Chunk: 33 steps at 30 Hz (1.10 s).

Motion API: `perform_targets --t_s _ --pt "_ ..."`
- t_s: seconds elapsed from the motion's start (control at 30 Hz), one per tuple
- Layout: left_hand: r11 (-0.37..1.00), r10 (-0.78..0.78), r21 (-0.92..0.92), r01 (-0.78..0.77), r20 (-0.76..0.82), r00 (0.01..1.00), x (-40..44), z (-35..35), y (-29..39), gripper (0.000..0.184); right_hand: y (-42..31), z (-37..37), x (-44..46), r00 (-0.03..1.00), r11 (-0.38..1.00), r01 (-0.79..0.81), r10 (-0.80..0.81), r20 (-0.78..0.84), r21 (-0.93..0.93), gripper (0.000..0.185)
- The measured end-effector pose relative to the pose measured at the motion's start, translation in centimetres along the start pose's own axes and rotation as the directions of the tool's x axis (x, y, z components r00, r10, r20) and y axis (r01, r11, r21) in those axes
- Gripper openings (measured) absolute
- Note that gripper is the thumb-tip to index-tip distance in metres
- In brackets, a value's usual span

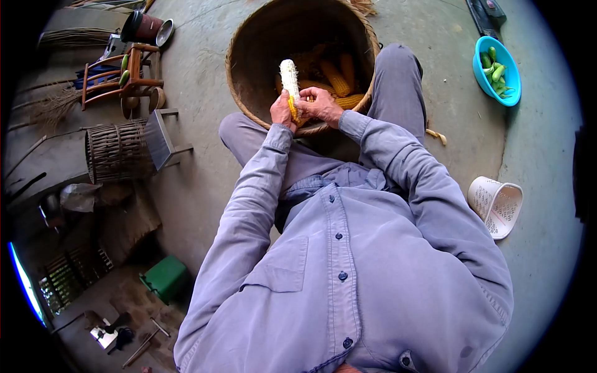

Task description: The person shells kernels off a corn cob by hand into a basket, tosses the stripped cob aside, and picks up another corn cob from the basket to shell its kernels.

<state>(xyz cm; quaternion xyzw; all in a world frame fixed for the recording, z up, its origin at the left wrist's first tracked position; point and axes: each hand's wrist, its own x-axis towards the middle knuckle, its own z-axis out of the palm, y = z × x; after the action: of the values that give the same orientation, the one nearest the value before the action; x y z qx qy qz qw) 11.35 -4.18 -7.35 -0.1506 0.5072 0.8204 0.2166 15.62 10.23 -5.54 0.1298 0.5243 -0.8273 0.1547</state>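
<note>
The left hand (282, 112) grips a corncob (288, 77) over a basket (268, 41). The right hand (321, 105), fingers curled, clasps its yellow end.

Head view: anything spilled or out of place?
Slightly: a yellowish scrap lies loose on the floor beside the right knee, outside the basket that holds the corn cobs. Too small to tell what it is.
</note>
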Motion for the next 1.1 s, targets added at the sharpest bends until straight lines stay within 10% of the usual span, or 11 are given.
perform_targets --t_s 1.1 --pt "0.994 -0.046 -0.098 0.05 0.041 0.998 -0.6 0.1 0.5 0.034 -0.3 0.4 -0.1 0.987 0.999 -0.012 0.019 -0.162 0.044 0.036"
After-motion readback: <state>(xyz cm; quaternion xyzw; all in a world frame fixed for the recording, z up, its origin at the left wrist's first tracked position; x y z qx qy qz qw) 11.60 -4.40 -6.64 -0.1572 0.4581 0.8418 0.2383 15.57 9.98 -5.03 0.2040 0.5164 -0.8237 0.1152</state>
